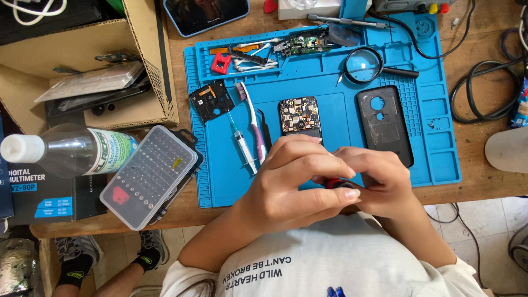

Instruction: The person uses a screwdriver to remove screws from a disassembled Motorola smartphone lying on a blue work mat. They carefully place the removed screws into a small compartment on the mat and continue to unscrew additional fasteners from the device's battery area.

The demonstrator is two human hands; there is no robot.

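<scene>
My left hand (291, 184) and my right hand (379, 181) meet over the near edge of a blue work mat (330, 82). Both close on a small red and black tool (336, 183), mostly hidden by my fingers. Just beyond my hands lies an opened phone (299, 115) with its circuit board showing. Its black back cover (384, 124) lies to the right on the mat.
On the mat lie a toothbrush (253, 118), a syringe (241, 140), tweezers (265, 132), a magnifying glass (366, 66) and small phone parts (212, 100). A clear screwdriver-bit case (148, 176), a clear bottle (71, 149) and a cardboard box (148, 60) sit left. Cables (484, 93) lie right.
</scene>
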